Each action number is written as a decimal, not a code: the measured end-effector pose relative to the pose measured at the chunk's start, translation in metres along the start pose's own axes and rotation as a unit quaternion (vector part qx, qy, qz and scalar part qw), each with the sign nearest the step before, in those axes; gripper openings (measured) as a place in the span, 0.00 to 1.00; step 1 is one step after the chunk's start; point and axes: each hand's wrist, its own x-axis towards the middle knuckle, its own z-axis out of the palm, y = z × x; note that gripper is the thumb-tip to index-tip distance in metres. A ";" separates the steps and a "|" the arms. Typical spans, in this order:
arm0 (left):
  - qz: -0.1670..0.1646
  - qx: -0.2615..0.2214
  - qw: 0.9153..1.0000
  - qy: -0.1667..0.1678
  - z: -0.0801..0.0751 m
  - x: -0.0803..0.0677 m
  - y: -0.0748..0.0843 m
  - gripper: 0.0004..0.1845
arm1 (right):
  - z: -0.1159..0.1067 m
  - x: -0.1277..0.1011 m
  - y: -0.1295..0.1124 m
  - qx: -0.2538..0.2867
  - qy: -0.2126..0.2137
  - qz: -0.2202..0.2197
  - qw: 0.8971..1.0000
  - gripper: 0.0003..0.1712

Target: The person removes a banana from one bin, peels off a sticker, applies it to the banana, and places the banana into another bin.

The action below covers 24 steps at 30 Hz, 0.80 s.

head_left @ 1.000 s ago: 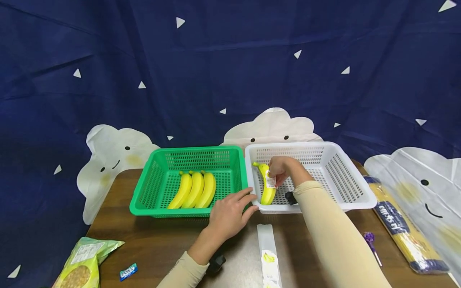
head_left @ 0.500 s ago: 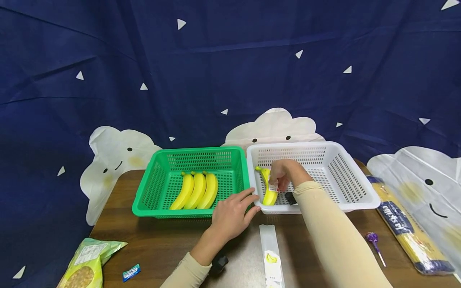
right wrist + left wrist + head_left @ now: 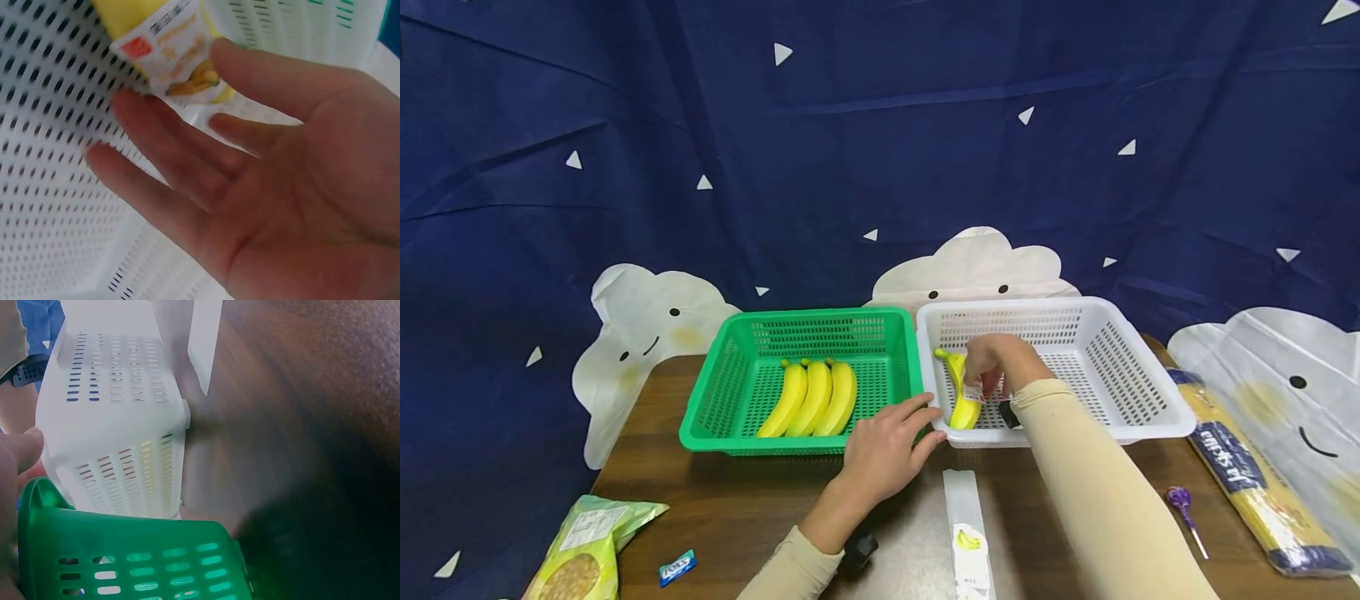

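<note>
In the white basket (image 3: 1112, 432), a yellow banana (image 3: 964, 415) lies along the left wall with a printed white label (image 3: 181, 50) on it. My right hand (image 3: 996, 367) reaches into this basket. Its thumb touches the label in the right wrist view, while the other fingers spread loosely below. My left hand (image 3: 887, 450) rests with extended fingers at the near corner where the white basket meets the green basket (image 3: 760, 443). Three bananas (image 3: 812, 400) lie side by side in the green basket.
A strip with banana labels (image 3: 968, 542) lies on the wooden table (image 3: 760, 517) before the baskets. To the right are a lollipop (image 3: 1183, 512) and a pasta pack (image 3: 1255, 479). A yellow-green bag (image 3: 583, 546) and small blue packet (image 3: 677, 568) lie left.
My right hand has shifted slightly down over the banana's label and now covers more of it. My left hand stays at the basket rims. The head view has moved slightly.
</note>
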 end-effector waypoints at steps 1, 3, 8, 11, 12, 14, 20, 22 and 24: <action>0.001 0.000 1.000 -0.001 0.001 0.001 0.001 0.19 | -0.003 0.000 0.003 -0.001 0.008 -0.002 1.000 0.31; 0.002 -0.001 1.000 -0.005 0.002 0.001 0.002 0.20 | -0.009 0.000 0.009 -0.001 0.022 -0.013 1.000 0.36; -0.004 -0.002 1.000 -0.008 0.002 0.000 0.002 0.19 | -0.023 -0.014 0.009 0.020 0.037 -0.066 0.997 0.40; -0.001 -0.004 1.000 -0.003 0.002 0.000 0.001 0.19 | -0.030 -0.026 0.004 0.017 0.054 -0.096 0.994 0.40; 0.001 -0.005 1.000 -0.001 0.002 0.001 0.000 0.19 | -0.031 -0.029 0.003 0.011 0.060 -0.106 0.992 0.39; 0.005 -0.004 1.000 0.001 0.002 0.001 0.000 0.19 | -0.032 -0.036 0.001 -0.006 0.074 -0.128 0.989 0.38; 0.004 -0.001 1.000 0.003 0.000 0.001 -0.001 0.20 | -0.023 -0.057 -0.001 -0.074 0.119 -0.193 0.971 0.30; 0.002 -0.003 1.000 0.000 -0.001 0.001 -0.001 0.20 | -0.015 -0.065 0.000 -0.080 0.146 -0.215 0.962 0.27; -0.001 -0.005 1.000 -0.002 -0.002 0.001 -0.002 0.20 | -0.007 -0.071 0.003 -0.081 0.182 -0.239 0.950 0.24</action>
